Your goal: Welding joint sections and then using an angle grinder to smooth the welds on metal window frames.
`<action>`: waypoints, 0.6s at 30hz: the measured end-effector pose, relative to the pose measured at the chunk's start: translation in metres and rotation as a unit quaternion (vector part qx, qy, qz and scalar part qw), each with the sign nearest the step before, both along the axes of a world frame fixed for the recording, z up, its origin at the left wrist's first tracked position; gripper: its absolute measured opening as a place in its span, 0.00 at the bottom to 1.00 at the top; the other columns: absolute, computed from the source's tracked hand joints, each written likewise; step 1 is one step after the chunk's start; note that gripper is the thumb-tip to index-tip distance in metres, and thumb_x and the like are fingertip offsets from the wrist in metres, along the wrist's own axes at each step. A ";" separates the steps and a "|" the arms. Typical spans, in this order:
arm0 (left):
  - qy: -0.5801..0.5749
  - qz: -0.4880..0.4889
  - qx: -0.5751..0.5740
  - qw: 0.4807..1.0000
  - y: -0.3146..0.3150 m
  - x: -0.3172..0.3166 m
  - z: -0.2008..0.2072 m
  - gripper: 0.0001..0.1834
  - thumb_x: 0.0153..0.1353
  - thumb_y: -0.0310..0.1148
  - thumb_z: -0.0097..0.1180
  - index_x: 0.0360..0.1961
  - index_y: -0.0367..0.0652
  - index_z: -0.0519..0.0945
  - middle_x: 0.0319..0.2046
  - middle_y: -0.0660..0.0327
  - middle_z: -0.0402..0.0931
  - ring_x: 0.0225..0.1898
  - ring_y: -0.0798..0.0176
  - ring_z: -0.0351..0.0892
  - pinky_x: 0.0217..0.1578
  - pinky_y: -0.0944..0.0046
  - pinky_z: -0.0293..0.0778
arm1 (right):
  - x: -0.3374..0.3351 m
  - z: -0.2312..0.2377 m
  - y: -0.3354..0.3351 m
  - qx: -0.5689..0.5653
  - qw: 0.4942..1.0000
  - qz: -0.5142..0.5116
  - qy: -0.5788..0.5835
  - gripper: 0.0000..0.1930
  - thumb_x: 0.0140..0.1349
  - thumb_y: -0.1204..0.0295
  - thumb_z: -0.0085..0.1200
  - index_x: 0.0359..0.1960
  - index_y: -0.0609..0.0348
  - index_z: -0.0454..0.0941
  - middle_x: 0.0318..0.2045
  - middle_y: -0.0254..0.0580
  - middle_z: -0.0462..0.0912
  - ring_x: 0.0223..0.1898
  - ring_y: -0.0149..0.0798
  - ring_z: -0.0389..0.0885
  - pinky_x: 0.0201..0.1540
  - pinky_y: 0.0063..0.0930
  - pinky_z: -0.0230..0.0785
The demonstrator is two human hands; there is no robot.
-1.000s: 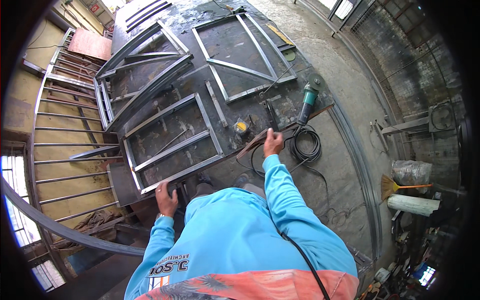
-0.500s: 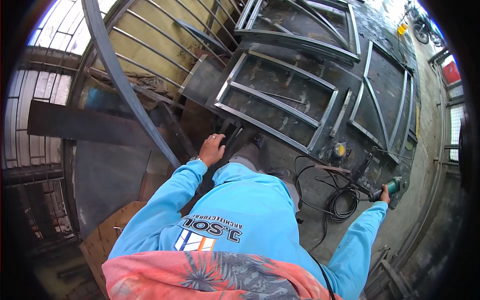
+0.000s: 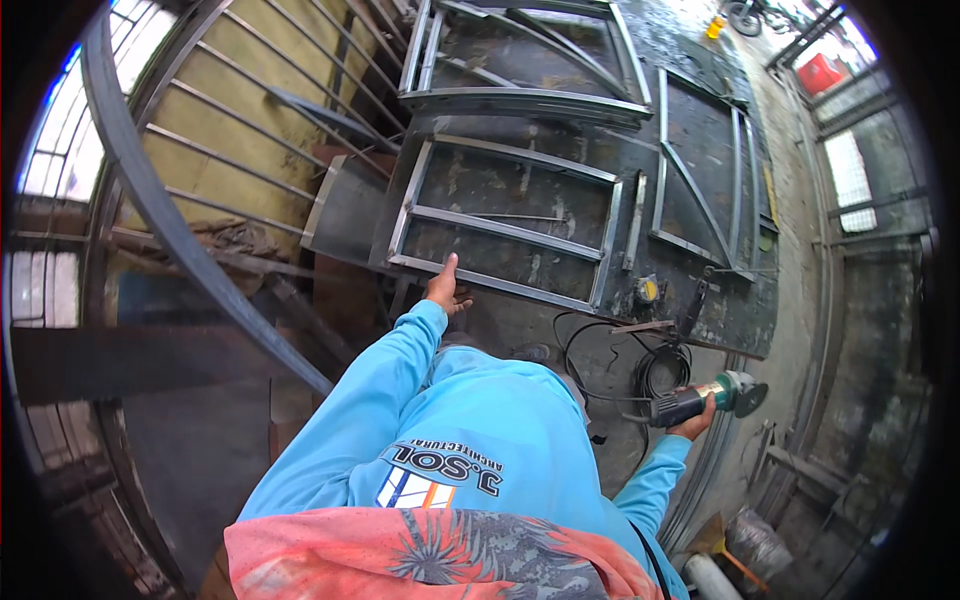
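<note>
My right hand is closed round the body of a green and black angle grinder, held off the table's near right corner with its disc to the right. My left hand is at the near rail of a rectangular metal frame lying on the dark work table. Its thumb points up across the rail and the other fingers are apart below; whether it presses on the metal I cannot tell. A thin rod lies within the frame.
Other welded metal frames and a braced frame lie on the table. A tape measure and a short metal bar sit near its front edge. Coiled black cable hangs by the grinder. A long curved bar slants at left.
My left hand has moved from beside the table to the frame's near rail. My right hand has drawn the grinder back from the table's corner toward me. The view has shifted to the right.
</note>
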State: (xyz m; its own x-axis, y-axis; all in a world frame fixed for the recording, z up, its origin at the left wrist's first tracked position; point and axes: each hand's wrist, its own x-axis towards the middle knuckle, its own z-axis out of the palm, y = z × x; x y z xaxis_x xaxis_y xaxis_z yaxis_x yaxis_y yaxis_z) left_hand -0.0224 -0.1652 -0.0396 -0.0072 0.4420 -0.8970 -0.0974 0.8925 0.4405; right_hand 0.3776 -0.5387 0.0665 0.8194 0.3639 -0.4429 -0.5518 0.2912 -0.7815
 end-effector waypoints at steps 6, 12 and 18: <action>-0.007 -0.007 -0.051 0.999 0.023 0.004 -0.019 0.25 0.59 0.39 0.54 0.55 0.42 0.68 0.49 0.50 0.69 0.44 0.45 0.74 0.33 0.47 0.80 | -0.094 0.026 0.007 -0.057 0.992 -0.053 -0.104 0.23 0.55 0.63 0.58 0.50 0.62 0.71 0.37 0.46 0.80 0.35 0.44 0.81 0.38 0.40 0.76; 0.076 0.043 -0.010 0.996 0.004 -0.005 0.047 0.25 0.56 0.39 0.59 0.52 0.33 0.75 0.50 0.52 0.72 0.45 0.55 0.76 0.39 0.48 0.78 | -0.170 0.085 0.045 -0.090 0.966 -0.043 -0.240 0.29 0.51 0.74 0.62 0.56 0.62 0.67 0.39 0.47 0.79 0.37 0.43 0.81 0.41 0.40 0.78; -0.109 0.055 0.042 0.992 0.016 -0.050 0.073 0.16 0.53 0.40 0.67 0.38 0.42 0.80 0.36 0.60 0.78 0.34 0.62 0.78 0.30 0.61 0.75 | -0.215 0.124 0.075 -0.007 0.978 0.003 -0.208 0.29 0.53 0.71 0.63 0.57 0.61 0.66 0.43 0.48 0.77 0.41 0.44 0.80 0.43 0.42 0.77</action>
